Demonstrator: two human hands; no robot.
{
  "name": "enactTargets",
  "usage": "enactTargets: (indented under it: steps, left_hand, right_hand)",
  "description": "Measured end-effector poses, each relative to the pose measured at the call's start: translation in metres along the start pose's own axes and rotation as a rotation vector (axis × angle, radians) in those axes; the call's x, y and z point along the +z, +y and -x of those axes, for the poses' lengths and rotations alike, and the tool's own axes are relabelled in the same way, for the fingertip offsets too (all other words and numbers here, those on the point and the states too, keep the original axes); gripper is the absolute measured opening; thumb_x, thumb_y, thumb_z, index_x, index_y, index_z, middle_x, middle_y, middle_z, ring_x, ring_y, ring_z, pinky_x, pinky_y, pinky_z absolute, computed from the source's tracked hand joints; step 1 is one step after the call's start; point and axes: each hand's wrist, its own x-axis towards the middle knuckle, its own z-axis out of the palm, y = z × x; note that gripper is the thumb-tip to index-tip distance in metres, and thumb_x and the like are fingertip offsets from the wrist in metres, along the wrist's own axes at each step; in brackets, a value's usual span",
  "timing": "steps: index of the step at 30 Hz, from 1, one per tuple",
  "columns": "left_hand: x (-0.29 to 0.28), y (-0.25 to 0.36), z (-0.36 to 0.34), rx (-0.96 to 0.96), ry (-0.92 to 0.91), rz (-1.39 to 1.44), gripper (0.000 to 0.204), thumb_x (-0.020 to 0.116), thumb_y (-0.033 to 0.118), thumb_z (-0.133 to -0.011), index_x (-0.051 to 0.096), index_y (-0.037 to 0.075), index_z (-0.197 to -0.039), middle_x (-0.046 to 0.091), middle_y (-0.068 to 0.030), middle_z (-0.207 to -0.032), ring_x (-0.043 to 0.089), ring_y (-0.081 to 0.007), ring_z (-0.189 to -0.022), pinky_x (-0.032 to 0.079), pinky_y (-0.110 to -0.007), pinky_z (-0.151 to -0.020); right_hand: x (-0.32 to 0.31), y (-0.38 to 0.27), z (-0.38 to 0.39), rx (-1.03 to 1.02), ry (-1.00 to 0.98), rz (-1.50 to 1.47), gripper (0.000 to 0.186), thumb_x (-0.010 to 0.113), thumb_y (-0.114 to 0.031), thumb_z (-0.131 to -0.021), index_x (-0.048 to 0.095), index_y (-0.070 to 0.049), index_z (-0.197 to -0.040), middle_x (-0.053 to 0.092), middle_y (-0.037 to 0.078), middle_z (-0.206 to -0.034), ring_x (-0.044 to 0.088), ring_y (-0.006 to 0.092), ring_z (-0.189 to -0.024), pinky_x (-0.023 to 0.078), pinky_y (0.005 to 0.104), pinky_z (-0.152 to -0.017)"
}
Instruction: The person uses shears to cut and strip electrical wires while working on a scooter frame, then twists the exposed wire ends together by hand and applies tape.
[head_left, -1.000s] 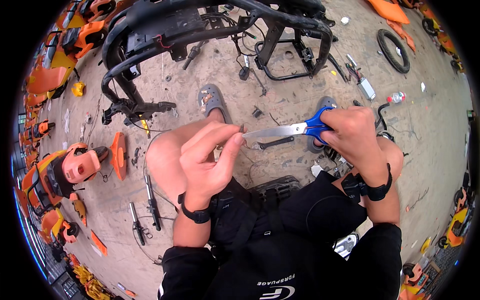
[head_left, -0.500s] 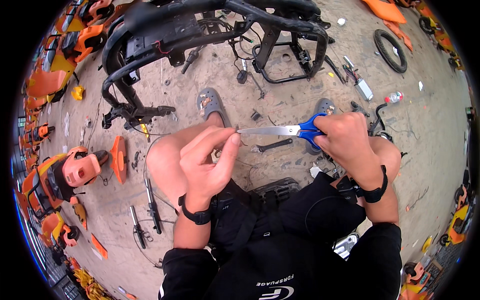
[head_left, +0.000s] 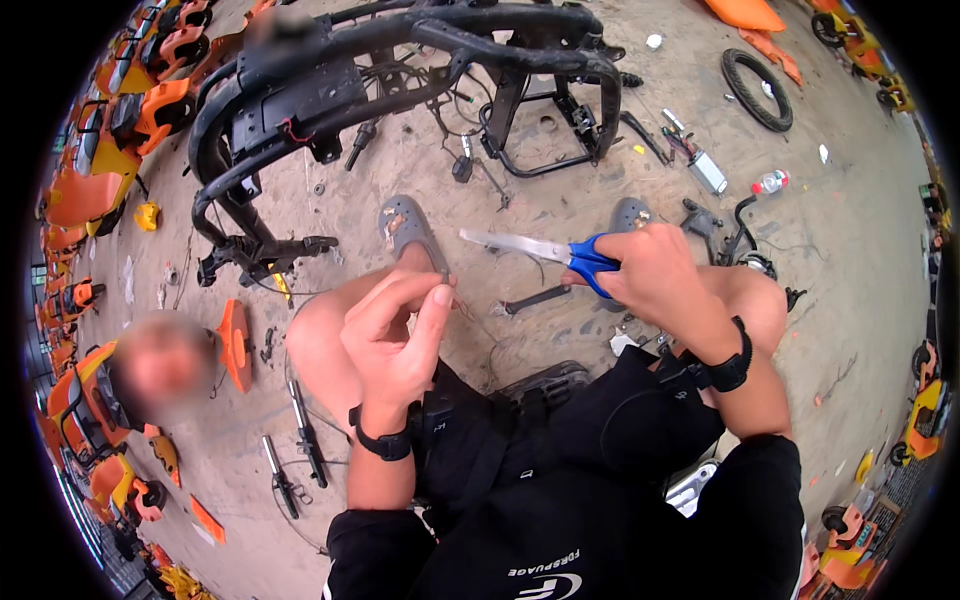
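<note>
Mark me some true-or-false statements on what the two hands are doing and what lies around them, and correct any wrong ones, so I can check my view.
1. The right hand holds the scissors. True.
2. The scissors have red handles. False: they have blue handles.
3. The left hand pinches a small dark item between thumb and forefinger. True, though it is too small to identify.
4. The scissors touch the left hand. False: the two are apart.
5. A black tyre lies to the right of the black metal frame. True.
6. The footwear is white. False: it is a pair of grey clogs.
</note>
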Motion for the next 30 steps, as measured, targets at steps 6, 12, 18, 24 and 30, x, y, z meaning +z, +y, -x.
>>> enactTargets:
  steps: [6,12,18,24,30]
  left_hand:
    - [0.01,-0.005,-0.004,-0.227,-0.034,0.054,0.009,0.06,0.002,-0.091,0.061,-0.003,-0.098,0.056,0.0014,-0.086,0.048,-0.004,-0.076,0.039,-0.018,-0.065]
    - [0.034,-0.003,-0.004,-0.13,-0.178,0.06,0.032,0.069,0.002,-0.081,0.06,-0.005,-0.111,0.046,-0.0008,-0.09,0.042,-0.007,-0.074,0.036,-0.018,-0.065]
    - [0.043,-0.013,-0.005,-0.31,-0.308,0.173,0.033,0.063,0.003,-0.089,0.056,-0.012,-0.117,0.055,-0.0074,-0.113,0.055,-0.0123,-0.097,0.046,-0.024,-0.084]
    - [0.046,-0.008,-0.003,-0.293,-0.324,0.188,0.042,0.069,0.007,-0.085,0.055,-0.009,-0.121,0.059,-0.004,-0.101,0.055,-0.0089,-0.089,0.046,-0.022,-0.077]
    - [0.046,-0.012,-0.003,-0.233,-0.291,0.113,0.04,0.065,0.01,-0.089,0.053,-0.008,-0.123,0.062,-0.0062,-0.096,0.056,-0.0077,-0.074,0.048,-0.021,-0.063]
  right_hand:
    - [0.016,-0.004,-0.011,0.145,-0.335,-1.007,0.049,0.082,-0.029,-0.075,0.063,0.0,-0.109,0.061,0.0,-0.069,0.052,0.0067,-0.057,0.04,0.0241,-0.05]
    - [0.016,-0.018,-0.009,0.121,-0.324,-0.811,0.04,0.074,-0.042,-0.081,0.071,-0.002,-0.08,0.065,0.004,-0.062,0.058,0.0082,-0.055,0.045,0.0262,-0.051]
    - [0.037,-0.022,-0.011,-0.072,-0.035,-0.513,0.022,0.065,-0.023,-0.07,0.065,-0.002,-0.069,0.057,0.021,-0.06,0.058,0.0386,-0.057,0.045,0.0447,-0.055]
    - [0.034,-0.023,-0.012,-0.065,-0.01,-0.535,0.033,0.071,-0.033,-0.073,0.065,-0.001,-0.071,0.056,0.02,-0.06,0.057,0.0378,-0.058,0.044,0.044,-0.054]
    - [0.024,-0.009,-0.013,-0.116,-0.34,-0.852,0.024,0.067,-0.022,-0.081,0.063,0.001,-0.086,0.062,0.011,-0.064,0.057,0.0206,-0.051,0.045,0.033,-0.051]
